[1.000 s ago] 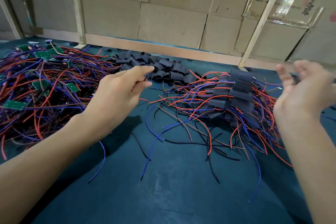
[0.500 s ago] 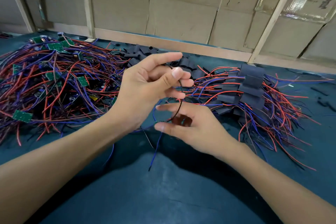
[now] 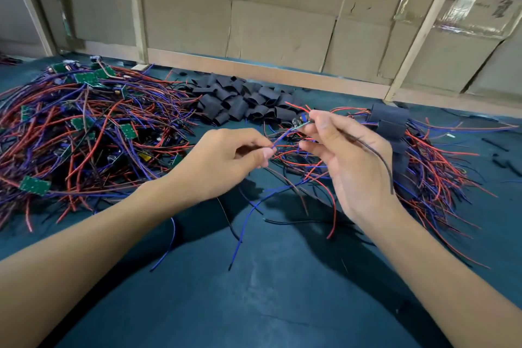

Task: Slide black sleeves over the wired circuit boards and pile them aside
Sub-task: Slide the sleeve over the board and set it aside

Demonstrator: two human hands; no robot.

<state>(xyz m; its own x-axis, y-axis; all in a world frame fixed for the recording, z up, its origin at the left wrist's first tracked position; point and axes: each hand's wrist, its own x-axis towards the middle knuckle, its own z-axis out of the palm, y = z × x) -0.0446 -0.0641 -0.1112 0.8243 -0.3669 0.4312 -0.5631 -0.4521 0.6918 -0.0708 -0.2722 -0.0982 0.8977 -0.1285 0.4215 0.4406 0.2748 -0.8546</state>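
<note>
My right hand (image 3: 350, 161) pinches a small wired circuit board (image 3: 300, 121) between thumb and fingertips, above the table's middle. A dark wire trails from it over the back of that hand. My left hand (image 3: 226, 161) pinches the board's blue and red wires (image 3: 275, 144) just left of the right hand. A heap of loose black sleeves (image 3: 240, 102) lies behind the hands. Bare green boards with red and blue wires form a big tangle (image 3: 84, 133) on the left. Sleeved boards are piled (image 3: 395, 127) on the right.
The table is covered in dark teal cloth (image 3: 254, 291). Loose wire ends (image 3: 245, 223) trail over it under the hands. Cardboard panels and wooden battens (image 3: 282, 31) wall off the far edge. A few black scraps (image 3: 502, 155) lie at the far right.
My hands have parted slightly and moved right. The right hand rose from under the left and now holds the board up, while the left pinches its wires.
</note>
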